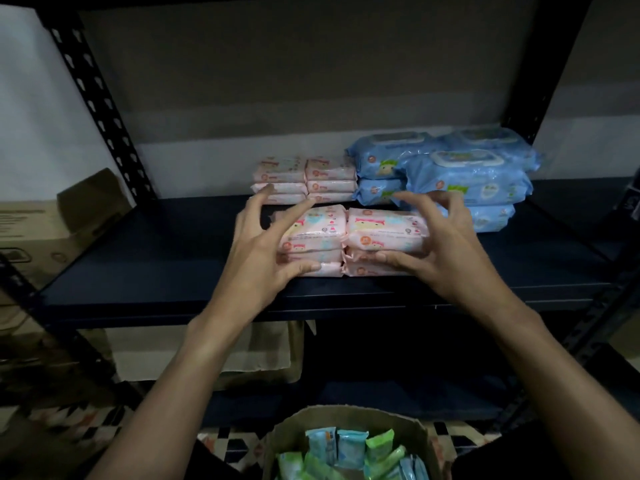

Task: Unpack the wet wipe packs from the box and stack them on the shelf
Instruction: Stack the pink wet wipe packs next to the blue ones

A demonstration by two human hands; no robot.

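Note:
Two stacks of pink wet wipe packs stand side by side near the front edge of the dark shelf (156, 258), the left stack (311, 233) and the right stack (384, 230). My left hand (256, 251) has its thumb against the front of the left stack, with its fingers spread over the top. My right hand (446, 244) lays its thumb along the front of the right stack, and its fingers arch above the far side. Neither hand grips a pack. An open cardboard box (346, 420) below me holds several small green and blue packs (349, 448).
More pink packs (304, 178) are stacked at the shelf's back, with large blue packs (467, 181) piled to their right. A cardboard box (52, 223) stands beyond the left upright (93, 98). Another box (263, 355) sits on the lower shelf.

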